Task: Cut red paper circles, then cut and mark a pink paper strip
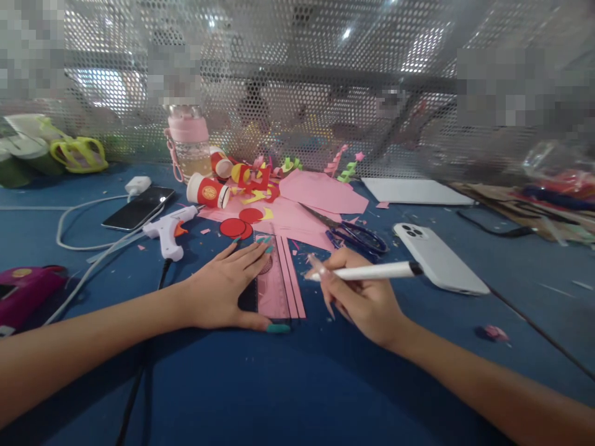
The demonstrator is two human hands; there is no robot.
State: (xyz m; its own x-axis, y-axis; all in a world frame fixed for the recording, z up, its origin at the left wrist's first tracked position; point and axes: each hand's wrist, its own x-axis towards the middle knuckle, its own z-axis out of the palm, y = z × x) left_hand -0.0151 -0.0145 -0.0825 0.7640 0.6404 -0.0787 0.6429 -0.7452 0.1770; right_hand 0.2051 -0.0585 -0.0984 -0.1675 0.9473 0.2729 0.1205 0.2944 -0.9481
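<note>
My left hand (pixel 223 286) lies flat with its fingers spread. It presses on a clear ruler (pixel 274 297) that rests over a piece of pink paper (pixel 296 297). Dark parallel lines run lengthwise down the paper's right side. In my right hand (pixel 367 297) is a white marker (pixel 372 271), gripped between thumb and fingers. Its tip points left, a little to the right of the lined paper and apart from it. Blue-handled scissors (pixel 357 237) lie just beyond my right hand, their blades over larger pink sheets (pixel 320 192). Red paper circles (pixel 235 228) sit beyond my left fingertips.
Left of the paper are a glue gun (pixel 167 230), a black phone (pixel 138 207) with a charger, and a magenta device (pixel 32 291). Paper cups (pixel 207 190) and a pink-lidded bottle (pixel 188 142) stand behind. A white phone (pixel 439 257) lies right. A perforated metal panel (pixel 297 80) closes the back.
</note>
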